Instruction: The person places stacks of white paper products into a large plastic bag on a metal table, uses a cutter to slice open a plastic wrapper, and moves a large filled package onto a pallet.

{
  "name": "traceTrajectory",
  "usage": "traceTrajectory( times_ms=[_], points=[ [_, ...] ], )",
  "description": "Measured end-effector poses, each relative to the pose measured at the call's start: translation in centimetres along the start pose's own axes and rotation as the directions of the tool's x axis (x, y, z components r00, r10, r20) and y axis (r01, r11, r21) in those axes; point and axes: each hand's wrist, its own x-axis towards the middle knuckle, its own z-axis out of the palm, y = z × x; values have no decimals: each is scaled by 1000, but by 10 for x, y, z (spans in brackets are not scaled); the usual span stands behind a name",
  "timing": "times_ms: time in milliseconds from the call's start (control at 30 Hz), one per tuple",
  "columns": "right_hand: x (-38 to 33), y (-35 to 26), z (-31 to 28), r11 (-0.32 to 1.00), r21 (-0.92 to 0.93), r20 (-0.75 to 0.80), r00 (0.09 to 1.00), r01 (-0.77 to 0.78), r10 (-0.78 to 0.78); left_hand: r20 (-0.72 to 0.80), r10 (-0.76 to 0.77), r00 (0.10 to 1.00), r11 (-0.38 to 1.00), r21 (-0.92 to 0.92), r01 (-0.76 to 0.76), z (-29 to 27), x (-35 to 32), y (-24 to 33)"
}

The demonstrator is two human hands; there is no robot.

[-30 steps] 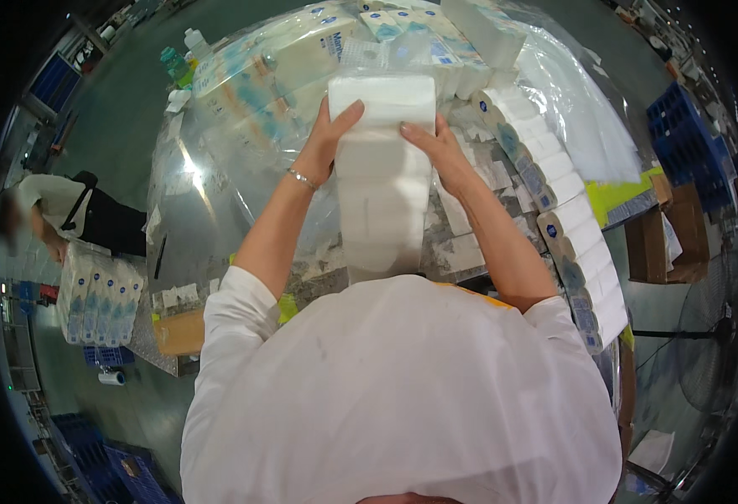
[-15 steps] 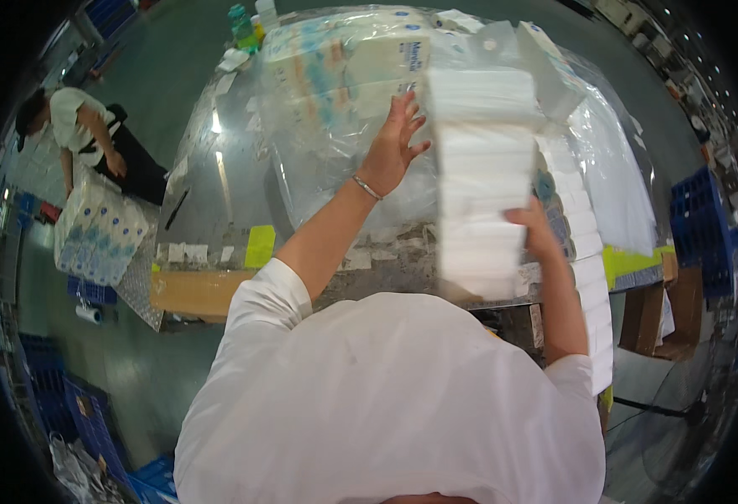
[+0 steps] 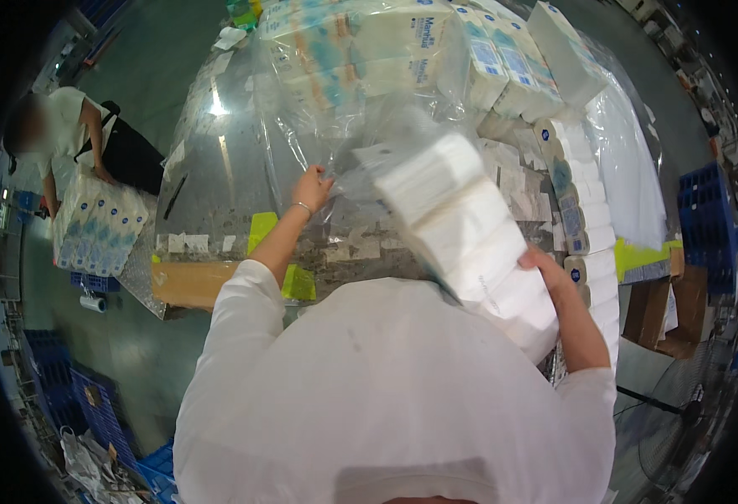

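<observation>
My right hand point(image 3: 545, 267) grips a tilted white stack of tissue packs point(image 3: 470, 231) over the table point(image 3: 218, 168). My left hand point(image 3: 313, 186) pinches the clear bag point(image 3: 361, 126); blue-labelled packs point(image 3: 503, 59) lie behind.

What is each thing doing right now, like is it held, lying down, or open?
White tissue stack: tilted, held up off the table.
Right hand: gripping the stack's near end.
Left hand: pinching the clear plastic bag.
Clear plastic bag: crumpled, lying on the table, mouth pulled toward the stack.
Wrapped packs: lying inside the bag, sealed.
Metal table: shiny, partly covered.
</observation>
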Motion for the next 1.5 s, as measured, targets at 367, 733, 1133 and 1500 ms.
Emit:
traceTrajectory(
  times_ms=[367, 733, 1133, 1500],
  points=[
    [101, -67, 102, 968, -68, 184, 950, -242, 251, -263, 323, 909, 691, -591, -417, -129, -86, 95],
    [167, -106, 127, 885, 466, -98, 994, 3, 48, -305, 430, 850, 796, -318, -516, -117, -139, 74],
    [290, -51, 100, 867, -404, -155, 913, 291, -378, -93, 411, 907, 832, -369, -415, -94, -127, 77],
    [69, -4, -221, 663, -683, -691, -22, -305, -722, 413, 287, 864, 931, -332, -150, -42, -112, 132]
  ],
)
